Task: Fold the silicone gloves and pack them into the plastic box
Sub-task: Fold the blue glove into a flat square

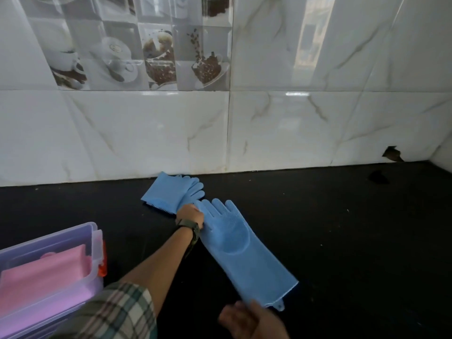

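A long blue silicone glove (241,248) lies stretched out on the black counter (342,228), fingers pointing away from me. My left hand (190,215) grips its thumb side near the fingers. My right hand (252,321) holds the cuff end at the bottom of the view. A second blue glove (172,192), folded, lies by the wall just beyond my left hand. The clear plastic box (49,277) stands open at the lower left with folded pink gloves (41,272) inside.
A white marble-tiled wall (269,130) runs along the back and right of the counter. A broken tile hole (392,154) and a dark spot sit at the far right corner.
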